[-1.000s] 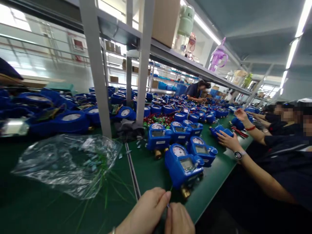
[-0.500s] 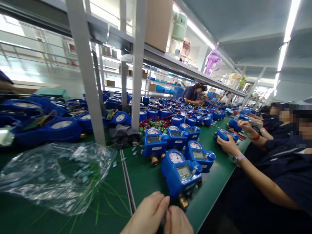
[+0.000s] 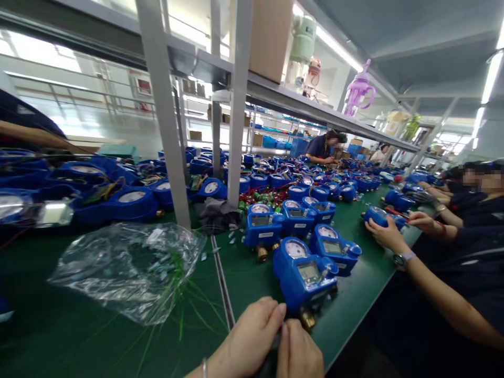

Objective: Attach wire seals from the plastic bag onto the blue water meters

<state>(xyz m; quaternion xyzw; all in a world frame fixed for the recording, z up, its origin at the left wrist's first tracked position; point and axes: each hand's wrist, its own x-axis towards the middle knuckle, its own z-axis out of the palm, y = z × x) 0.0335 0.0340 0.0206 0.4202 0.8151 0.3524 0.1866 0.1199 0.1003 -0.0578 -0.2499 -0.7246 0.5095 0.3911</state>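
The left hand (image 3: 258, 333) and right hand (image 3: 301, 352) are pinched close together, though what is held cannot be told, beside blue water meters (image 3: 305, 275) stood dial-up, presumably for legibility.

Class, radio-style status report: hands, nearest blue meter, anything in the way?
Left hand and right hand close together, grip hidden. Nearest blue meter just beyond, on green bench. Clear plastic bag off left, seemingly not obstructing.
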